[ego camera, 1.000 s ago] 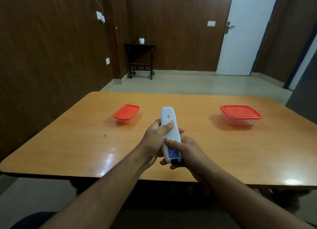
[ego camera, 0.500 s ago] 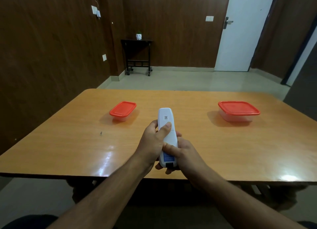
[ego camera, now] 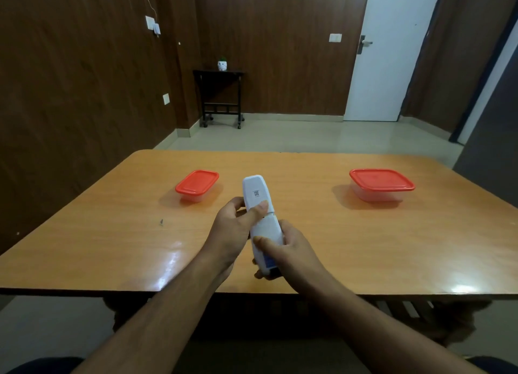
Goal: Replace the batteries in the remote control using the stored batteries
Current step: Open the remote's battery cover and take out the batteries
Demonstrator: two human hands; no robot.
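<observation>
Head view, items as seen:

1. Remote control (ego camera: 259, 216): white, long, back side facing up w/ a small QR-type label near the far end and a blue patch near the near end. Being held above the table (ego camera: 392, 242), approx. centre, just past the near edge, long axis pointing away from the person and leaning slightly left at the far end. A seam is showing across the body by the left thumb.

2. Left hand (ego camera: 235, 228): gripping the remote's upper-middle section; fingers curling round the left side and underneath, thumb pressing on the top face at the seam.

3. Right hand (ego camera: 291, 250): gripping the near end of the remote; thumb lying across the top face, remaining fingers wrapping underneath, tips just showing below the remote's end.

4. Small container (ego camera: 196, 185): clear tub w/ red lid on, sitting on the table left of the remote, well apart from both hands. Contents cannot be made out.

5. Large container (ego camera: 381, 184): clear tub w/ red lid on, sitting on the table to the right, well apart from the hands. Contents cannot be made out.

6. Background: dark side table (ego camera: 219, 93) standing against the wood-panelled wall, a small white pot (ego camera: 222, 64) on top; white door (ego camera: 392, 51) at right.
</observation>
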